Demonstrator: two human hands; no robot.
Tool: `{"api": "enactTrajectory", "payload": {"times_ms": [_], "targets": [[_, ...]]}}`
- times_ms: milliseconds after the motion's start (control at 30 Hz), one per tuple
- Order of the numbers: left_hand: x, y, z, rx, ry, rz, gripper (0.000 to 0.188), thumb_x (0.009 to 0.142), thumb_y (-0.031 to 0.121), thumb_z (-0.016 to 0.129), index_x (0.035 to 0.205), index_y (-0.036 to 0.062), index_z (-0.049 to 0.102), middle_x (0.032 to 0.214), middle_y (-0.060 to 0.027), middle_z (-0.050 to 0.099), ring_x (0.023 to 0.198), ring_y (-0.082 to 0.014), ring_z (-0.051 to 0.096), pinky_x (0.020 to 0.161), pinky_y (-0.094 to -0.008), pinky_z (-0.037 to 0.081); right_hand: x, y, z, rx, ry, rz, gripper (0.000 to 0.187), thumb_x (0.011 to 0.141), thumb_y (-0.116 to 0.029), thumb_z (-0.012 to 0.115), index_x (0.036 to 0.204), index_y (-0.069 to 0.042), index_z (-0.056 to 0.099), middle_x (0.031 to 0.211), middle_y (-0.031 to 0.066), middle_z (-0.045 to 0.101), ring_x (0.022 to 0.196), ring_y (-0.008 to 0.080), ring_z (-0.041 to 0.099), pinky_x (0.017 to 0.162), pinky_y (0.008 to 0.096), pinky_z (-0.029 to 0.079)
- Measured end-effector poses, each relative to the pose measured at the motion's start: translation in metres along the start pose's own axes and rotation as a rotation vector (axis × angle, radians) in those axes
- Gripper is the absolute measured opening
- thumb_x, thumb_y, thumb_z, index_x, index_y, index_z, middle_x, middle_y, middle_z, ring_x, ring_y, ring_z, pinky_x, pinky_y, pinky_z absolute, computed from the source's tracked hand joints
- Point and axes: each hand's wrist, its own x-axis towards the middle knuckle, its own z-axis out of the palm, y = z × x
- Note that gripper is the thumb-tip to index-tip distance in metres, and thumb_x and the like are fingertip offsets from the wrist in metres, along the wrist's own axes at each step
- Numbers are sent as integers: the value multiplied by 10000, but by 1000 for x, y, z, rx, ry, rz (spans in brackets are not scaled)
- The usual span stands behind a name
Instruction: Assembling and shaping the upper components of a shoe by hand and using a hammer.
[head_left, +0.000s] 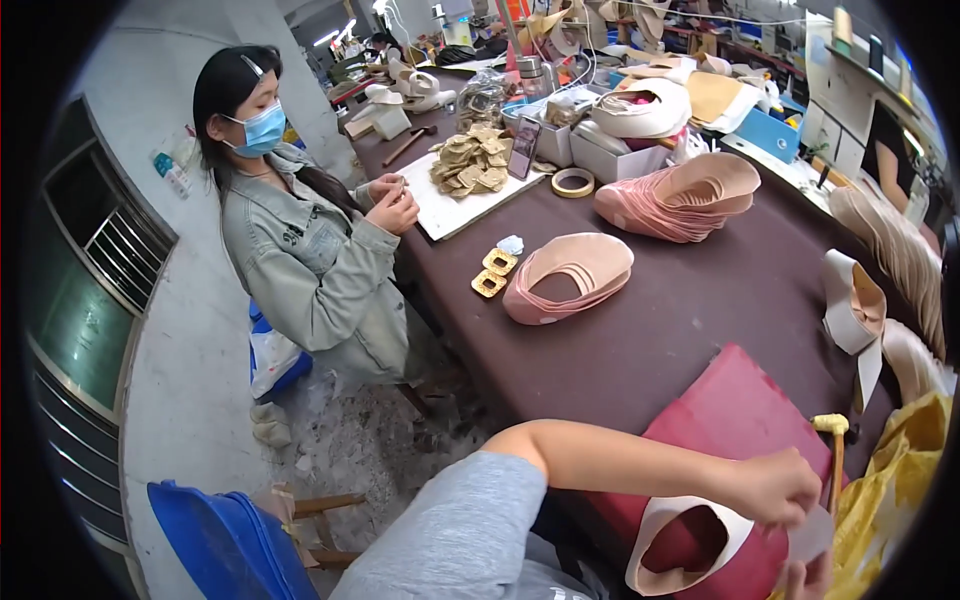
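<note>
My left hand [776, 488] reaches across from the lower middle with its fingers curled and pinched at the upper edge of a thin, pale, see-through piece [812, 535]. At the bottom edge my right hand [808, 578] is partly cut off, its thumb and a finger closed at the lower end of the same piece. Just left of both hands lies a cream shoe upper [650, 530], its opening facing up. A red mat [725, 400] is spread beneath it. Beside my left hand rests a hammer [830, 425] with a yellowish wrapped head.
Stacked pink shoe uppers [570, 275] and a taller pile [680, 200] stand on the brown table [620, 370]. Gold buckles [492, 272], a tape roll [573, 182] and a white board [440, 205] lie farther off. A masked co-worker [310, 240] stands left; a yellow sheet [905, 470] borders the right.
</note>
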Motion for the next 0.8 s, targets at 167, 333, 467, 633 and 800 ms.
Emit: {"api": "enactTrajectory", "payload": {"times_ms": [167,333,467,633,800], "targets": [[-63,3,-65,32,315,-360,209,920,102,521,1055,0,643,875,-104,689,642,-144,690,529,-259,534,46,-14,116,-138,113,433,126,912,-93,551,917,-3,639,697,36,593,557,88,501,437,200,405],[-125,17,-54,207,500,-704,137,906,69,619,992,-36,638,803,-104,700,679,-167,719,561,-194,548,9,-13,175,-153,-36,672,123,911,-74,598,939,33,651,712,53,640,532,97,599,489,164,442],[-110,-4,-44,225,517,-564,98,871,38,662,899,-56,657,691,-97,683,596,-146,693,493,-173,508,-7,-14,171,-262,206,576,112,906,-56,630,925,54,646,687,48,631,522,96,607,483,166,458],[-104,-4,-54,303,556,-595,99,868,36,667,837,-57,658,611,-77,656,495,-119,634,453,-173,477,1,-16,173,-274,203,673,87,870,-34,672,877,52,659,662,52,639,486,99,613,428,173,428],[-94,-9,-58,342,514,-707,129,867,42,674,791,-59,652,557,-67,630,416,-100,568,414,-176,449,-3,-11,177,-317,248,594,95,859,-36,687,824,46,652,618,39,616,461,93,600,413,165,409]]}}
